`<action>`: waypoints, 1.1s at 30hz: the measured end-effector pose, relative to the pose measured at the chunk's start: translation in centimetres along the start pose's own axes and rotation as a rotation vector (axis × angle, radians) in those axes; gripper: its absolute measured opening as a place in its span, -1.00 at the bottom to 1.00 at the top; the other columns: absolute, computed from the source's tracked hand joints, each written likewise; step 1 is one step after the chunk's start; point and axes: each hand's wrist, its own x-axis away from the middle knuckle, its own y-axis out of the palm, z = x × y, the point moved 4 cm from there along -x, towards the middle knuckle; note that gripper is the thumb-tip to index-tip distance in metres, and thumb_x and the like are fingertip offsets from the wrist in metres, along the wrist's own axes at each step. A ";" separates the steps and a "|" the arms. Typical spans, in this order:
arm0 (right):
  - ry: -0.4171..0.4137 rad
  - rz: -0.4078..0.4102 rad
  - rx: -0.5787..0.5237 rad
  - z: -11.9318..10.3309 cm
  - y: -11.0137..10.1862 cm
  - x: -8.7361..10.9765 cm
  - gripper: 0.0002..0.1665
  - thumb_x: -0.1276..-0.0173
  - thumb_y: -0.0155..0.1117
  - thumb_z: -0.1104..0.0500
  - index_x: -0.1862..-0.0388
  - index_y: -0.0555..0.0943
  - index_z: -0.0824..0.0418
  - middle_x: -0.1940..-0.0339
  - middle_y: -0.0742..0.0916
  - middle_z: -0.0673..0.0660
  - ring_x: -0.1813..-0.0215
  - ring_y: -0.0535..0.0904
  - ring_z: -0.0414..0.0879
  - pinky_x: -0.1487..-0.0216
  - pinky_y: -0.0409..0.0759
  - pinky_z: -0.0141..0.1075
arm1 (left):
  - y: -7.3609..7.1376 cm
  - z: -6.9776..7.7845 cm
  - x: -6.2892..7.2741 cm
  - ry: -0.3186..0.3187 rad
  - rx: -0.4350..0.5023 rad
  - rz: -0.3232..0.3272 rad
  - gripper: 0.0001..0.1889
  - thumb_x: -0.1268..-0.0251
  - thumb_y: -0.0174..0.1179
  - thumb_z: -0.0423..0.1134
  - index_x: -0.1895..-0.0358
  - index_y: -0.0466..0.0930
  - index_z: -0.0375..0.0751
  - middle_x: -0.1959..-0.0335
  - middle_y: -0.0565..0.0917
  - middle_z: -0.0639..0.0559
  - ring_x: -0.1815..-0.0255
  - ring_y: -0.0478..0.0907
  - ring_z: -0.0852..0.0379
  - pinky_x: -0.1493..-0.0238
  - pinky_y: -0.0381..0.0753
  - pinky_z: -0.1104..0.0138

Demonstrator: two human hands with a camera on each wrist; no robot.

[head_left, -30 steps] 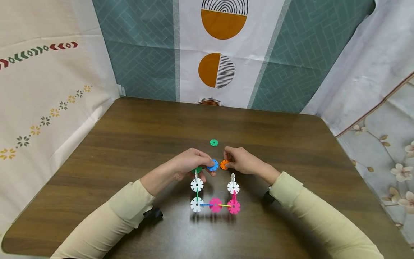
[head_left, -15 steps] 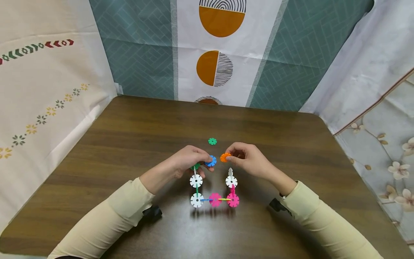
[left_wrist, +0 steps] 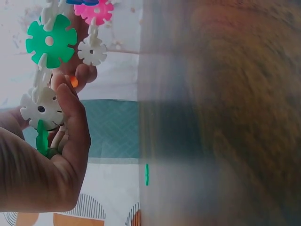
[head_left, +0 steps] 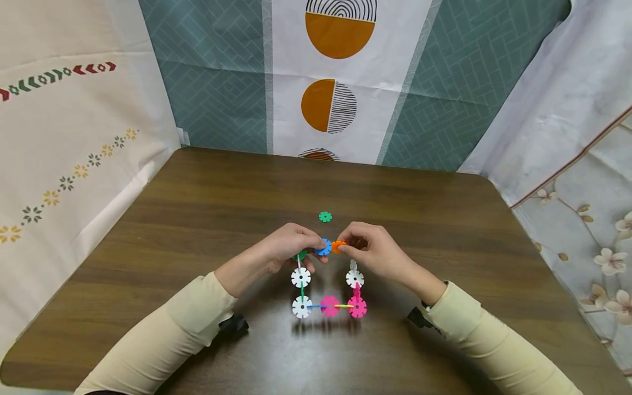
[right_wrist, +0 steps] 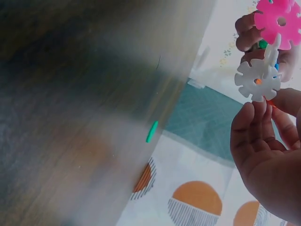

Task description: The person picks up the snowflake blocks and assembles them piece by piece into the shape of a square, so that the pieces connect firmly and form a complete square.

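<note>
In the head view my left hand (head_left: 291, 244) pinches a blue notched plastic disc (head_left: 324, 247) between thumb and fingers. My right hand (head_left: 371, 248) pinches an orange notched disc (head_left: 338, 247), its edge right at the blue one's rim. Below the hands hangs a linked chain of such discs: white discs (head_left: 300, 277) on the left, a pink disc (head_left: 329, 306) at the bottom middle, another pink and a white disc (head_left: 354, 278) up the right side. Thin edge-on discs join them. A green disc (head_left: 300, 255) shows beside my left fingers, partly hidden. Fingers cover most of the orange disc in both wrist views.
A loose green disc (head_left: 325, 216) lies on the brown wooden table (head_left: 237, 186) beyond my hands. Patterned cloths hang around the table: a teal and white one (head_left: 212, 82) behind, a cream one (head_left: 74, 137) left, a floral one (head_left: 582, 247) right.
My right hand has lifted the orange disc, then brought it left against the blue disc's edge. The left hand keeps its hold on the blue disc, nearly still.
</note>
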 end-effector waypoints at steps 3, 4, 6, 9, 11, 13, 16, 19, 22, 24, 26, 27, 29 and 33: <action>-0.040 0.007 0.021 -0.2 0.1 0.0 -0.83 -0.29 0.48 0.31 0.20 0.72 0.10 0.31 0.67 -0.11 0.34 0.58 -0.17 0.27 0.65 -0.28 | 0.1 -0.1 0.0 0.002 -0.007 -0.005 -0.68 -0.36 0.24 -0.17 0.06 0.72 -0.40 0.36 0.78 -0.05 0.64 0.65 0.19 0.57 0.46 0.40; -0.053 0.010 0.025 -0.3 0.1 -0.1 -0.82 -0.28 0.48 0.32 0.20 0.72 0.10 0.31 0.67 -0.11 0.33 0.58 -0.17 0.27 0.65 -0.29 | 0.1 -0.1 0.0 -0.001 -0.010 -0.007 -0.70 -0.36 0.24 -0.17 0.09 0.73 -0.39 0.36 0.78 -0.06 0.64 0.65 0.19 0.57 0.47 0.40; -0.079 0.015 0.035 -0.5 0.1 -0.1 -0.82 -0.27 0.48 0.34 0.21 0.72 0.10 0.30 0.67 -0.12 0.33 0.58 -0.19 0.26 0.65 -0.30 | 0.1 0.0 0.0 -0.004 -0.016 -0.012 -0.73 -0.37 0.24 -0.18 0.12 0.74 -0.36 0.36 0.78 -0.06 0.64 0.64 0.19 0.58 0.47 0.40; -0.117 0.019 0.040 -0.8 0.2 0.0 -0.81 -0.26 0.47 0.37 0.23 0.72 0.12 0.28 0.68 -0.12 0.32 0.57 -0.20 0.26 0.65 -0.30 | 0.1 0.0 0.0 -0.004 -0.025 -0.020 -0.76 -0.39 0.23 -0.20 0.16 0.75 -0.33 0.36 0.77 -0.06 0.65 0.63 0.19 0.60 0.47 0.41; -0.138 0.022 0.046 -1.0 0.3 0.0 -0.80 -0.25 0.47 0.39 0.24 0.71 0.13 0.28 0.68 -0.11 0.32 0.56 -0.20 0.28 0.63 -0.29 | 0.1 0.1 0.0 -0.005 -0.025 -0.026 -0.75 -0.40 0.22 -0.21 0.13 0.74 -0.36 0.36 0.77 -0.06 0.66 0.63 0.20 0.61 0.46 0.42; -0.152 0.026 0.048 -1.1 0.4 0.1 -0.78 -0.24 0.47 0.41 0.24 0.71 0.14 0.28 0.68 -0.11 0.31 0.55 -0.20 0.28 0.63 -0.29 | 0.1 0.1 0.1 -0.007 -0.026 -0.031 -0.73 -0.40 0.21 -0.22 0.09 0.73 -0.39 0.35 0.77 -0.06 0.66 0.62 0.20 0.62 0.45 0.42; -0.160 0.035 0.055 -1.1 0.4 0.2 -0.77 -0.23 0.47 0.42 0.24 0.69 0.14 0.28 0.68 -0.10 0.31 0.56 -0.21 0.25 0.65 -0.29 | 0.1 0.0 0.1 -0.006 -0.031 -0.031 -0.70 -0.41 0.21 -0.21 0.04 0.72 -0.40 0.34 0.78 -0.06 0.66 0.63 0.21 0.62 0.43 0.42; -0.160 0.037 0.060 -0.9 0.3 0.3 -0.77 -0.25 0.46 0.42 0.24 0.68 0.14 0.28 0.67 -0.11 0.31 0.58 -0.23 0.20 0.68 -0.30 | 0.1 0.1 0.1 -0.009 -0.030 -0.026 -0.69 -0.41 0.21 -0.19 0.03 0.72 -0.39 0.33 0.78 -0.07 0.65 0.64 0.20 0.61 0.42 0.42; -0.167 0.034 0.067 -0.8 0.2 0.5 -0.76 -0.24 0.46 0.43 0.23 0.67 0.13 0.27 0.66 -0.12 0.30 0.59 -0.24 0.19 0.68 -0.30 | 0.1 0.1 0.2 -0.019 -0.025 -0.024 -0.71 -0.40 0.22 -0.19 0.05 0.74 -0.36 0.32 0.79 -0.07 0.65 0.64 0.20 0.61 0.42 0.41; -0.174 0.032 0.069 -0.8 0.0 0.6 -0.74 -0.25 0.45 0.44 0.22 0.67 0.12 0.27 0.65 -0.12 0.30 0.59 -0.23 0.18 0.68 -0.30 | 0.1 0.2 0.2 -0.024 -0.022 -0.027 -0.71 -0.40 0.22 -0.19 0.06 0.73 -0.36 0.32 0.78 -0.07 0.65 0.64 0.20 0.61 0.43 0.41; -0.181 0.031 0.066 -0.8 -0.1 0.6 -0.74 -0.25 0.45 0.44 0.21 0.68 0.11 0.26 0.65 -0.12 0.29 0.59 -0.23 0.19 0.67 -0.29 | 0.2 0.2 0.2 -0.023 -0.023 -0.031 -0.70 -0.40 0.22 -0.18 0.05 0.73 -0.38 0.32 0.78 -0.08 0.65 0.64 0.20 0.61 0.43 0.41; -0.184 0.030 0.066 -0.9 -0.1 0.6 -0.74 -0.25 0.45 0.43 0.21 0.68 0.12 0.26 0.65 -0.12 0.29 0.59 -0.22 0.20 0.67 -0.29 | 0.2 0.2 0.2 -0.024 -0.024 -0.033 -0.69 -0.39 0.22 -0.18 0.04 0.72 -0.39 0.32 0.79 -0.08 0.65 0.65 0.19 0.60 0.43 0.41; -0.185 0.026 0.058 -0.9 -0.1 0.6 -0.76 -0.26 0.45 0.42 0.20 0.68 0.12 0.26 0.66 -0.10 0.30 0.58 -0.21 0.22 0.66 -0.29 | 0.3 0.2 0.1 -0.020 -0.030 -0.040 -0.68 -0.38 0.23 -0.17 0.04 0.72 -0.39 0.31 0.79 -0.08 0.64 0.65 0.19 0.60 0.41 0.40; -0.179 0.026 0.049 -0.8 0.1 0.6 -0.77 -0.25 0.45 0.43 0.21 0.69 0.14 0.26 0.66 -0.09 0.31 0.57 -0.21 0.27 0.64 -0.30 | 0.4 0.3 0.1 -0.022 -0.049 -0.049 -0.69 -0.39 0.22 -0.15 0.07 0.74 -0.35 0.30 0.79 -0.07 0.61 0.67 0.18 0.60 0.36 0.39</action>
